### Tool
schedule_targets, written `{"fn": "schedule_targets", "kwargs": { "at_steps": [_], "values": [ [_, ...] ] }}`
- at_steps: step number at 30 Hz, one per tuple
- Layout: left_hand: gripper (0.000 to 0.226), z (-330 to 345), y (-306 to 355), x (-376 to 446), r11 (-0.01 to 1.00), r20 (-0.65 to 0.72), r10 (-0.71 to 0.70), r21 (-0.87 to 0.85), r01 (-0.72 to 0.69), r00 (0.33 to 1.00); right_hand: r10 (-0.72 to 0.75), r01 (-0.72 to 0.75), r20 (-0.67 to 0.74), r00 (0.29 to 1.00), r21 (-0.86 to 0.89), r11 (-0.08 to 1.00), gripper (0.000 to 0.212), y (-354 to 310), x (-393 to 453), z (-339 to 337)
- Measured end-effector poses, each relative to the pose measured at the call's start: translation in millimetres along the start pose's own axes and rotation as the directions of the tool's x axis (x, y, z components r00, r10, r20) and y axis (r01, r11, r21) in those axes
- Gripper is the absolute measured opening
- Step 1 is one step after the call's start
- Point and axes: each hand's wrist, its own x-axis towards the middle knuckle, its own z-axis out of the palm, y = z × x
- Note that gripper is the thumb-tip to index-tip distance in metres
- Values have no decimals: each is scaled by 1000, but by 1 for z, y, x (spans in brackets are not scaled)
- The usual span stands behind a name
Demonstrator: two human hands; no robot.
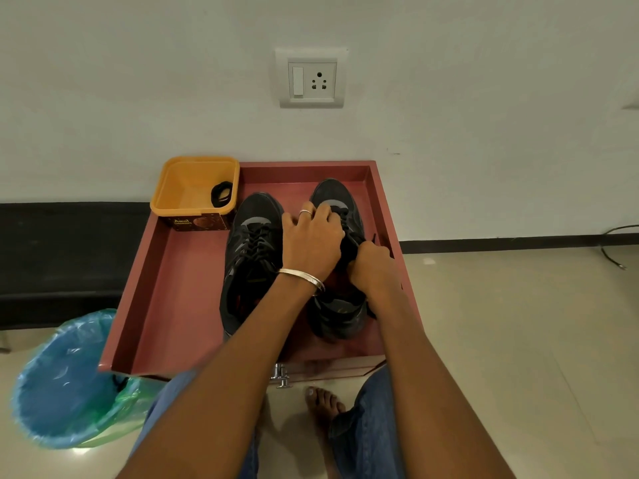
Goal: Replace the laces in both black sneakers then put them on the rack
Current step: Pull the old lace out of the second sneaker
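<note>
Your left hand (313, 242) and right hand (371, 267) both curl onto the right black sneaker (340, 305) near the red tray's (166, 292) right edge, the right pinching its lace. The left sneaker (250, 257) lies beside it, laced. A coiled black lace (221, 194) sits in the yellow tub (193, 188) at the tray's far-left corner.

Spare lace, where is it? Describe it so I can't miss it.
Find the red tray against the wall; in its far left corner stands an orange tub. The black lace coil lies inside it at the right wall, the only thing in the tub.
</note>
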Motion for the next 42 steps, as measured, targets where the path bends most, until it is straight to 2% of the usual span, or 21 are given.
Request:
{"fn": "schedule_targets", "kwargs": {
  "at_steps": [3,5,7,9,11,13,14,15,17,19,22,23,25,28,30,32,34,36,39,41,42],
  "values": [
    [21,-6,2,3,969,210,-153,-159,188,966,9,-9,4,1000,1,1000,24,0,-1,-1],
    [16,-10,-7,9,844,277,-297,-371,387,914,18,-18,11,1000,1,1000,25,-1,-2,-2],
    [15,-13,-16,16,600,287,-466,-594,537,837,31,-31,15,999,1,1000,25,-2,-2,-2],
    [23,-11,-24,21,270,386,-606,-723,636,696,43,-43,18,999,-12,999,26,-4,-3,-3],
    [30,-11,-31,24,-94,526,-661,-765,637,535,45,-44,19,999,-26,999,26,-4,-3,-3],
    [30,-13,-32,25,-310,615,-615,-765,565,495,40,-40,17,999,-32,999,27,-4,-5,-4],
    [31,-15,-31,24,-296,598,-597,-784,546,534,40,-40,18,999,-32,999,27,-4,-5,-5],
    [30,-18,-29,23,-197,534,-589,-823,533,606,43,-42,21,999,-31,999,28,-5,-5,-5],
    [20,-21,-26,18,119,315,-536,-890,440,783,47,-47,21,999,-30,998,28,-5,-4,-4],
    [11,-21,-27,16,376,178,-412,-860,345,894,46,-46,15,999,-34,998,29,-5,-4,-3],
    [24,-17,-25,11,845,188,-169,-478,241,967,38,-37,4,999,-36,999,30,-4,-3,-1],
    [26,-16,-23,9,931,218,-94,-327,164,971,34,-34,2,999,-36,999,30,-4,-3,-1],
    [24,-11,-16,4,983,243,-10,-177,54,970,33,-33,0,999,-29,999,28,-4,-2,0],
    [5,-1,-8,2,994,76,-13,-105,21,997,36,-36,-6,999,-17,999,25,-3,0,2],
    [7,2,-5,4,989,-4,-24,-147,23,1000,29,-29,-8,1000,-9,1000,25,-3,0,3],
    [12,-4,-4,5,955,92,-97,-271,118,991,32,-32,-8,999,-5,999,26,-3,0,2],
    [13,-8,-10,8,844,197,-209,-458,278,958,39,-39,-5,999,-11,999,27,-3,-1,1],
    [15,-15,-20,11,588,234,-344,-702,402,910,51,-51,3,999,-9,999,27,-4,-1,0],
    [30,-32,-40,18,-75,378,-505,-915,397,776,60,-60,10,998,-9,998,28,-5,-2,-1],
    [29,-42,-51,22,-500,497,-498,-834,232,711,62,-62,15,998,-18,998,28,-5,-3,-2],
    [28,-44,-54,23,-626,532,-479,-765,154,698,62,-62,16,998,-24,998,28,-5,-3,-3]
  ]
}}
